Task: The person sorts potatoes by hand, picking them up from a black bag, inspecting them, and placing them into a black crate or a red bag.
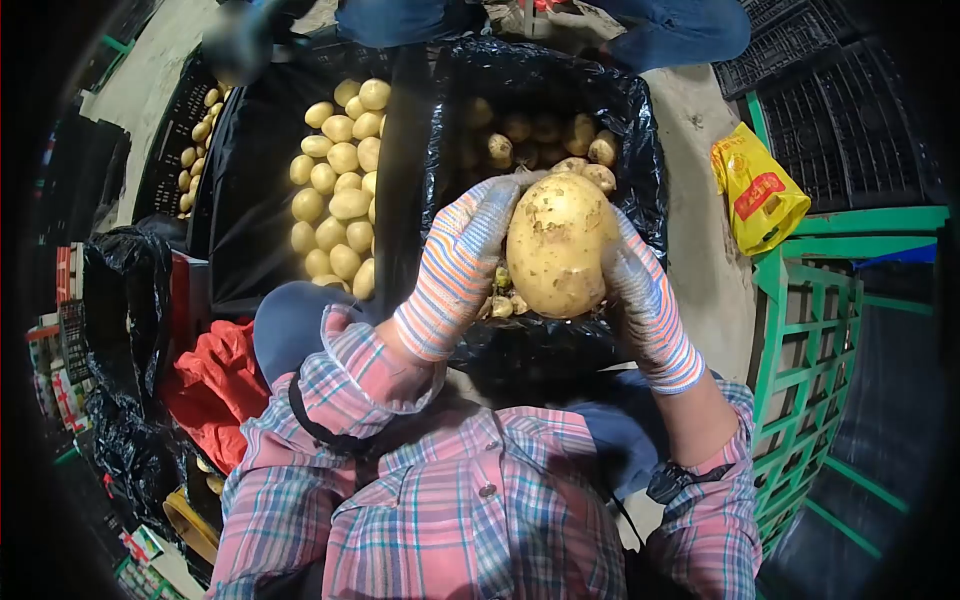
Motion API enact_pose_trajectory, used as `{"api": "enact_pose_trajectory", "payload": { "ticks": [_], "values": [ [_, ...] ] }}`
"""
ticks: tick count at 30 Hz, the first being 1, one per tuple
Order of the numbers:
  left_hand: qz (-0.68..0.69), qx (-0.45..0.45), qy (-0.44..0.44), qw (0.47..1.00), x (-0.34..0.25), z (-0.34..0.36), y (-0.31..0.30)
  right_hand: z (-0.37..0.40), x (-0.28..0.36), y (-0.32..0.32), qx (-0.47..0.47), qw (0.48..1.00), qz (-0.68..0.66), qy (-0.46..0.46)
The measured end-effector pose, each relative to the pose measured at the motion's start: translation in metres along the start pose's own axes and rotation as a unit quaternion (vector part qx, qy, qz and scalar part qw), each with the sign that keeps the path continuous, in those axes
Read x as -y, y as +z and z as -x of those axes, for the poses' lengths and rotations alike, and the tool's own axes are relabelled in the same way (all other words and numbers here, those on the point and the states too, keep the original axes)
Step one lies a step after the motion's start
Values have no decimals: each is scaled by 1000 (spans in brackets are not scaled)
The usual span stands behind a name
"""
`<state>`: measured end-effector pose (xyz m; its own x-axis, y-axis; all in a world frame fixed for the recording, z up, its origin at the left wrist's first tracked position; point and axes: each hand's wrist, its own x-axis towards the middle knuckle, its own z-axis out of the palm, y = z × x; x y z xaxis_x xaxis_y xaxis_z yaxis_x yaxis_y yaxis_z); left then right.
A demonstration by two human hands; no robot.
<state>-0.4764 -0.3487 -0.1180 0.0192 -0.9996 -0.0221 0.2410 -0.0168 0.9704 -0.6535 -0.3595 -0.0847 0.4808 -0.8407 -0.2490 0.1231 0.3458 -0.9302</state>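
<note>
One large potato point(562, 245), pale yellow with brown patches, is held up between both of my gloved hands. My left hand point(468, 250) grips its left side, and my right hand point(645, 290) grips its right side. Both gloves are striped with greyish, dirty palms. Below the potato is a crate lined with black plastic point(640, 120), holding smaller potatoes point(602, 148), some with dirt on them. To the left, a second lined crate point(245, 200) has cleaner potatoes point(342, 156) in rows along its right part.
Another crate of potatoes point(195, 150) stands farther left. A red bag point(222, 385) and black plastic point(125, 290) are at the lower left. At right are a yellow bag point(758, 190), a green crate point(808, 370) and black crates point(840, 130). A person's legs point(680, 35) show at the top.
</note>
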Motion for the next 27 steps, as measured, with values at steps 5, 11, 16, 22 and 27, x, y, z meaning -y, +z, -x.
{"api": "enact_pose_trajectory", "payload": {
  "ticks": [5,11,16,22,27],
  "values": [
    [255,18,-131,958,2,10,14,-6,6,2,-55,949,256,-178],
    [252,-14,-98,963,11,17,25,-9,4,16,-124,834,481,-242],
    [174,-52,-132,975,-8,21,26,-22,3,6,-111,929,252,-247],
    [281,-13,-198,939,-16,18,26,-7,18,8,-143,921,279,-233],
    [330,-7,-202,922,-11,18,22,-11,24,6,-117,865,371,-318]
  ]
}}
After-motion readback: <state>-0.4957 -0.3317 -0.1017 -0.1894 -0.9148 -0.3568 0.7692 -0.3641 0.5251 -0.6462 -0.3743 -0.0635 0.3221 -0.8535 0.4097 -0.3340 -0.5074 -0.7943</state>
